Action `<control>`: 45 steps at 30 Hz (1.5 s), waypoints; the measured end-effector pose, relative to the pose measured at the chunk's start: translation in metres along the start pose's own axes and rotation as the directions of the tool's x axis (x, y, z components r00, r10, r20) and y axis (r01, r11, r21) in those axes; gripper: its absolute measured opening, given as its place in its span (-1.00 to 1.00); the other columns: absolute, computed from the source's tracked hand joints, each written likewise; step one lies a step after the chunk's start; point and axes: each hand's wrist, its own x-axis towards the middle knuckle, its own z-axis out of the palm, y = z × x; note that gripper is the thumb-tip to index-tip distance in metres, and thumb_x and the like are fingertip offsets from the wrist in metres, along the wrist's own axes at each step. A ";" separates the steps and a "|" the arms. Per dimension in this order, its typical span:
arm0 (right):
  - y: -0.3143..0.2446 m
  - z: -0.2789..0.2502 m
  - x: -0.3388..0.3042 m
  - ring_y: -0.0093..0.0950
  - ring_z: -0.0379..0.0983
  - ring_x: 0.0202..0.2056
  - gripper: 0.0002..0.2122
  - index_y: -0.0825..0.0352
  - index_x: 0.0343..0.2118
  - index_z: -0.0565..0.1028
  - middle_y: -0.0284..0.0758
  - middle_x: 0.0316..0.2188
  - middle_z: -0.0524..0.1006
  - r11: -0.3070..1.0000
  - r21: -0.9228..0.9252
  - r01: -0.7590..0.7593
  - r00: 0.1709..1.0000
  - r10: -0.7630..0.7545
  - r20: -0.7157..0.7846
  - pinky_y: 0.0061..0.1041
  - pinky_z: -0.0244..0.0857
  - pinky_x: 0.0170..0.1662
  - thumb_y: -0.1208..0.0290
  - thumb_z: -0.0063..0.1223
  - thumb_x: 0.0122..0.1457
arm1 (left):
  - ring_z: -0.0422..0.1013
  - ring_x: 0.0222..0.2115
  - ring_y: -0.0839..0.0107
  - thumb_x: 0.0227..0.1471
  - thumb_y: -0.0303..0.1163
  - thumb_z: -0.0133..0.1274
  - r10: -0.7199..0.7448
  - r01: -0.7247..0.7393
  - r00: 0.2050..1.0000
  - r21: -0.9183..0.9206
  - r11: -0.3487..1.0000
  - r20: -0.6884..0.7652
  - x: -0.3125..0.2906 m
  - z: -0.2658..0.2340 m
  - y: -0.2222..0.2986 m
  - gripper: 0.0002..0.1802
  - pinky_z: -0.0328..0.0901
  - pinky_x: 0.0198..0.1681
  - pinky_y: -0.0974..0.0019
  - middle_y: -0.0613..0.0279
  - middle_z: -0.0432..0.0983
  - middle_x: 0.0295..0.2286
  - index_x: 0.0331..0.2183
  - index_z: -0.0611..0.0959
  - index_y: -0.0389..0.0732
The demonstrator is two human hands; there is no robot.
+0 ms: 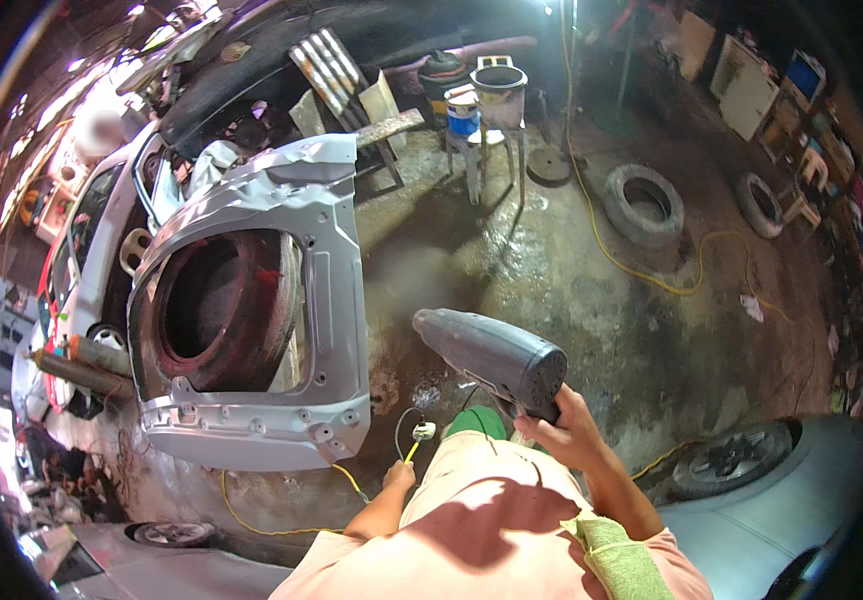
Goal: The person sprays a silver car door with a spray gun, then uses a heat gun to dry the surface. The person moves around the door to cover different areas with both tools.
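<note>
My right hand (pixel 570 432) is closed round the handle of a dark grey heat gun (pixel 492 352), whose nozzle points left and away from me. Lower down, my left hand (pixel 401 476) grips a yellow extension cord (pixel 412 453). Its pale socket end (pixel 424 432) sticks up just past the fingers, and a thin dark cable loops beside it. Left of the heat gun stands a bare grey car tailgate panel (pixel 337 300) with a large window opening. A dark reddish tyre (pixel 272 350) shows through that opening. Neither hand touches the panel.
A bucket (pixel 500 95) and a blue can (pixel 463 118) stand on stools at the back. Two tyres (pixel 644 205) lie at the right, near a yellow hose or cord (pixel 652 283). Cars (pixel 772 510) flank me, and gas cylinders (pixel 82 370) lean at the left.
</note>
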 end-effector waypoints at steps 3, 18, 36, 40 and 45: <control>0.001 -0.032 0.019 -0.65 0.38 -0.42 -0.65 0.38 -0.05 0.48 -0.40 -0.41 0.52 0.998 0.033 -0.045 0.999 0.045 0.008 -0.54 0.33 -0.34 0.52 0.21 0.06 | 0.41 0.10 -0.06 0.27 0.06 -0.11 -0.020 0.020 1.000 -0.073 0.997 0.004 0.003 -0.003 0.056 -0.45 0.29 0.15 -0.06 -0.11 0.51 0.04 0.03 0.59 -0.16; 0.004 -0.127 0.304 -0.62 0.45 -0.42 -0.72 0.41 -0.14 0.49 -0.38 -0.45 0.54 0.989 -0.073 -0.126 0.963 0.139 0.231 -0.54 0.36 -0.37 0.52 0.24 0.07 | 0.45 0.03 -0.18 0.21 0.01 -0.01 -0.097 0.077 0.994 -0.329 0.941 -0.045 0.110 -0.056 0.258 -0.47 0.31 0.09 -0.15 -0.18 0.56 -0.04 -0.02 0.63 -0.23; 0.007 -0.156 0.652 -0.59 0.51 -0.39 -0.80 0.40 -0.20 0.45 -0.36 -0.42 0.55 0.970 0.111 -0.217 0.865 0.138 0.482 -0.50 0.43 -0.29 0.50 0.22 0.17 | 0.52 -0.12 -0.16 0.15 -0.18 0.13 -0.276 0.090 0.949 -0.714 0.694 -0.150 0.253 -0.180 0.467 -0.61 0.38 -0.08 -0.11 -0.33 0.58 -0.23 -0.21 0.61 -0.37; 0.020 -0.165 0.733 -0.63 0.48 -0.41 -0.76 0.39 -0.18 0.45 -0.36 -0.41 0.56 0.969 0.096 -0.229 0.740 0.109 0.664 -0.57 0.40 -0.32 0.43 0.25 0.18 | 0.53 -0.16 -0.20 0.12 -0.16 0.14 -0.420 0.090 0.879 -0.784 0.614 -0.228 0.275 -0.181 0.492 -0.58 0.38 -0.11 -0.15 -0.34 0.59 -0.25 -0.22 0.62 -0.39; 0.012 -0.181 0.820 -0.67 0.47 -0.40 -0.66 0.40 -0.04 0.45 -0.41 -0.39 0.54 0.987 0.027 -0.161 0.584 0.073 0.809 -0.58 0.41 -0.32 0.41 0.27 0.18 | 0.53 -0.07 -0.08 0.17 0.08 -0.04 -0.544 0.400 0.838 -0.647 0.649 -0.028 0.291 -0.217 0.545 -0.47 0.40 -0.01 -0.10 -0.06 0.62 -0.11 -0.06 0.67 -0.10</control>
